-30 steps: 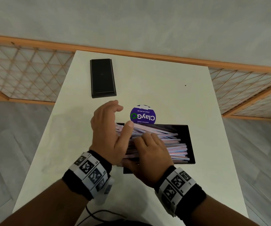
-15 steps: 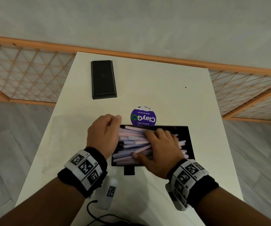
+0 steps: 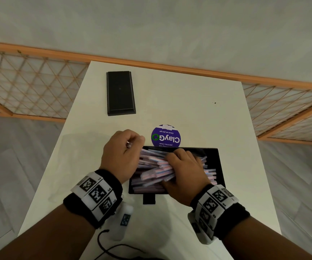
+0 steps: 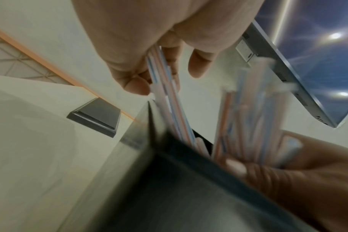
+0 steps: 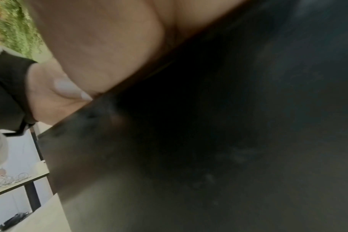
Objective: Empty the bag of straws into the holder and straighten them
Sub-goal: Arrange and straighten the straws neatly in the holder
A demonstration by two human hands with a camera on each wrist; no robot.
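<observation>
The black rectangular holder (image 3: 216,166) sits open-topped at the table's middle, with pink, blue and white straws (image 3: 152,163) lying crisscrossed in it. My left hand (image 3: 132,142) is at the holder's left end, its fingers curled round a few straws (image 4: 165,94). My right hand (image 3: 174,156) lies over the pile and grips a bundle (image 4: 248,122) of them between thumb and fingers. The right wrist view is dark, showing only the holder's wall (image 5: 209,141) and my palm (image 5: 99,47). A faint clear bag (image 3: 65,166) lies flat on the table to the left.
A black lid (image 3: 120,92) lies at the back left of the white table (image 3: 189,91). A round purple sticker (image 3: 166,136) sits just behind the holder. A black cable (image 3: 114,246) runs along the near edge. A wooden lattice fence (image 3: 29,81) stands behind.
My left hand has gone from open to curled round a few straws at the left end. My right hand has slid further over the pile and gathered a bundle.
</observation>
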